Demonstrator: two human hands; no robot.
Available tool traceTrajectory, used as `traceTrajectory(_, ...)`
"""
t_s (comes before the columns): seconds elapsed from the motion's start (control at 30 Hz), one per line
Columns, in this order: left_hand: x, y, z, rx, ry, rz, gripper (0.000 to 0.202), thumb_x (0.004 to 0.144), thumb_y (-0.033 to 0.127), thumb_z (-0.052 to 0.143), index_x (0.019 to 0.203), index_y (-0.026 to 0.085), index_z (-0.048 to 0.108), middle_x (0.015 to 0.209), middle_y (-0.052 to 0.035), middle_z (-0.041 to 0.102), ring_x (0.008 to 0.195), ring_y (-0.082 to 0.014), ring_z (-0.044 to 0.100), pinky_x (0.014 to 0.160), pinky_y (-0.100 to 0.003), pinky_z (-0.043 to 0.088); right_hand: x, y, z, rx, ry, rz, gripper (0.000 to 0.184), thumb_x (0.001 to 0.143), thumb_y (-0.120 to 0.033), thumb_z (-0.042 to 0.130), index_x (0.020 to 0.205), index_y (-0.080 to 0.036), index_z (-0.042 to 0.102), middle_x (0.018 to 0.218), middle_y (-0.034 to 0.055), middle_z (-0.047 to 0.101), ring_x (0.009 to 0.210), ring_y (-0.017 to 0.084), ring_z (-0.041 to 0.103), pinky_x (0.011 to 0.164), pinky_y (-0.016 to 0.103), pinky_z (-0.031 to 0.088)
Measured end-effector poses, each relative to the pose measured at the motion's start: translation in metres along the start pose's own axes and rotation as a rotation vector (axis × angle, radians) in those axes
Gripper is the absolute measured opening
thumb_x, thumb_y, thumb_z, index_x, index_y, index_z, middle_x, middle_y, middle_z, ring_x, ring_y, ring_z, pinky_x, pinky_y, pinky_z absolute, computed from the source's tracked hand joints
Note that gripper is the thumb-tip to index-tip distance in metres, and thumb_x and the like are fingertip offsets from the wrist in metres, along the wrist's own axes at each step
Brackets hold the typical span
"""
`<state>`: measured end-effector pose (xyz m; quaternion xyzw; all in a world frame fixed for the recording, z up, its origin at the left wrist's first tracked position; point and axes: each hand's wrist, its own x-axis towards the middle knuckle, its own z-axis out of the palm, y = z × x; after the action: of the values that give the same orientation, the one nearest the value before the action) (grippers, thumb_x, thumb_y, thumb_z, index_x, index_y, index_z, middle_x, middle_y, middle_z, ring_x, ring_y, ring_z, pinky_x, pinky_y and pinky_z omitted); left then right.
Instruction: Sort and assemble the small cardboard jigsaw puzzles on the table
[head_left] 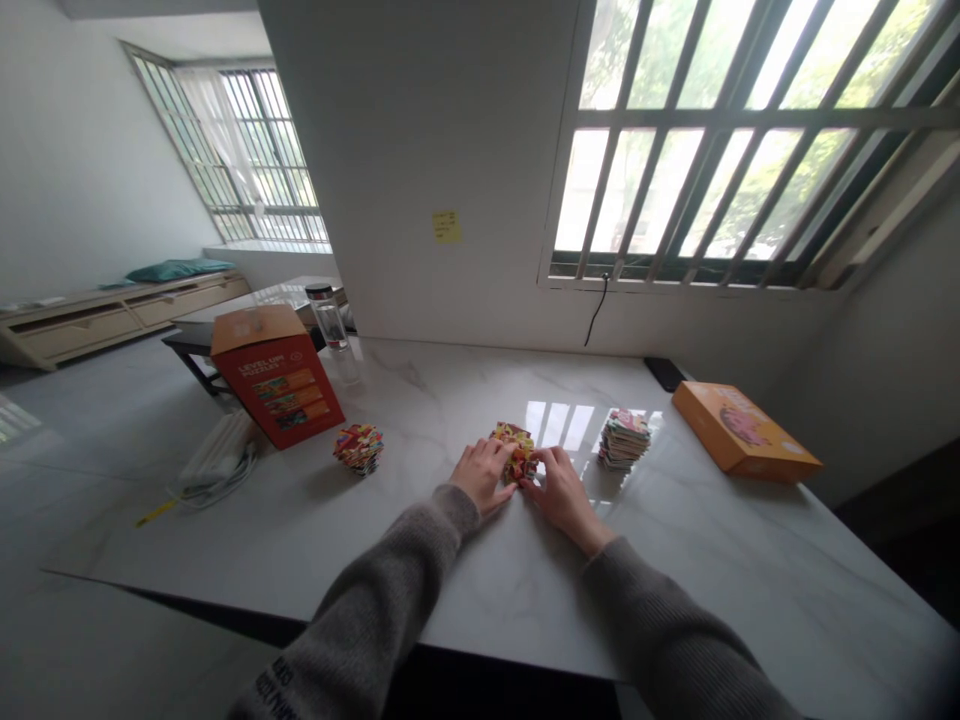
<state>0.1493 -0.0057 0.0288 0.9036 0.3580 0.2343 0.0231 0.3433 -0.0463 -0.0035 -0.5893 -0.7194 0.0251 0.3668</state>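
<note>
Both hands meet around a stack of puzzle pieces (514,437) in the middle of the marble-patterned table (420,530). My left hand (484,474) grips the stack from the left, its fingers over the top. From the right, my right hand (561,492) closes its thumb and fingers on the same pieces. The fingers hide the lower part of this stack. A second stack of puzzle pieces (359,449), reddish and yellow, stands apart to the left. To the right of my right hand rises a taller stack of puzzle pieces (625,438) with pink and green tops.
A red puzzle box (281,385) stands at the left, with a glass bottle (328,318) behind it. Near it lie a white power strip with cable (217,455) and a yellow pencil-like stick (156,514). An orange box (742,430) and a dark flat object (664,374) lie at the right.
</note>
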Motion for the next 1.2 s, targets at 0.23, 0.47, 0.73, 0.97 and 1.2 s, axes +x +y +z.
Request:
traceTrajectory(0.23, 0.000, -0.003, 0.019, -0.008, 0.040, -0.005, 0.063, 0.077, 0.026, 0.069, 0.136, 0.026, 0.048, 0.126, -0.0115, 0.054, 0.116, -0.0326, 0.048, 0.095, -0.048, 0.043, 0.000, 0.002, 0.001, 0.071, -0.003, -0.069, 0.049, 0.084, -0.015, 0.060, 0.131, -0.022, 0.051, 0.112, 0.0103, 0.056, 0.105, 0.027, 0.057, 0.092, 0.043, 0.052)
traceTrajectory(0.47, -0.001, -0.003, 0.018, -0.031, 0.030, 0.015, 0.053, 0.078, 0.022, 0.068, 0.129, 0.026, 0.054, 0.130, -0.0094, 0.055, 0.118, -0.0308, 0.047, 0.095, -0.047, 0.043, 0.000, -0.006, -0.005, 0.118, 0.011, -0.086, 0.034, 0.083, -0.011, 0.059, 0.114, -0.023, 0.058, 0.116, 0.0096, 0.055, 0.109, 0.027, 0.053, 0.095, 0.045, 0.051)
traceTrajectory(0.73, -0.002, -0.005, 0.016, -0.059, 0.033, 0.063, 0.045, 0.081, 0.020, 0.067, 0.124, 0.026, 0.058, 0.131, -0.0051, 0.060, 0.118, -0.0288, 0.048, 0.096, -0.047, 0.041, -0.002, -0.003, -0.001, 0.086, 0.038, -0.030, 0.050, 0.082, -0.012, 0.061, 0.130, -0.022, 0.053, 0.111, 0.0099, 0.054, 0.106, 0.027, 0.053, 0.096, 0.044, 0.050)
traceTrajectory(0.97, -0.002, -0.009, 0.021, -0.073, 0.067, 0.104, 0.044, 0.081, 0.013, 0.063, 0.122, 0.026, 0.060, 0.131, -0.0037, 0.061, 0.116, -0.0269, 0.050, 0.096, -0.045, 0.040, -0.001, -0.003, -0.003, 0.236, 0.047, 0.072, 0.041, 0.080, -0.018, 0.063, 0.121, -0.020, 0.060, 0.098, 0.0072, 0.055, 0.088, 0.023, 0.058, 0.084, 0.038, 0.051)
traceTrajectory(1.2, -0.009, -0.002, 0.011, -0.129, 0.179, 0.095, 0.058, 0.075, 0.031, 0.073, 0.130, 0.024, 0.055, 0.123, -0.0088, 0.061, 0.112, -0.0286, 0.052, 0.094, -0.043, 0.040, 0.003, -0.008, -0.010, 0.764, -0.005, 0.407, 0.028, 0.083, -0.048, 0.064, 0.084, -0.020, 0.058, 0.064, -0.0032, 0.054, 0.056, 0.013, 0.048, 0.053, 0.026, 0.037)
